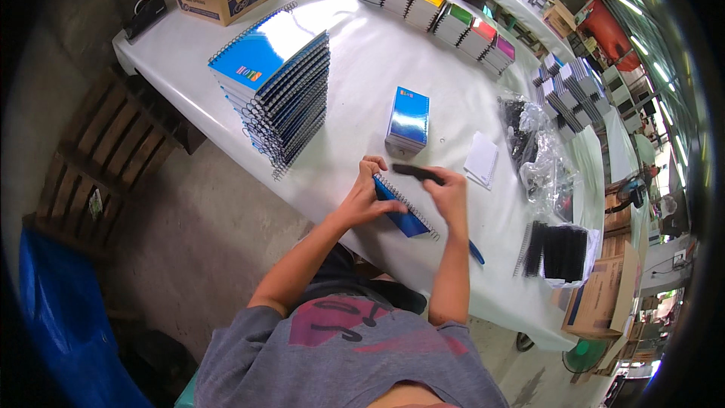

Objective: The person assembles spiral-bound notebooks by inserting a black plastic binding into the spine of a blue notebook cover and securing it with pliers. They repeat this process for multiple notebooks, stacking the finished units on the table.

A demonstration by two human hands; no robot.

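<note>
Notebook (404, 211) between both hands' grip

Seen from above, a person's left hand (368, 198) grips a blue spiral notebook (402, 215) at the near edge of a white table (362, 68), while the right hand (450, 190) holds a black tool (416, 173) over its wire binding. A tall stack of blue notebooks (276, 83) stands near the table's left edge, with a smaller blue stack (408, 118) just beyond the hands.
</note>
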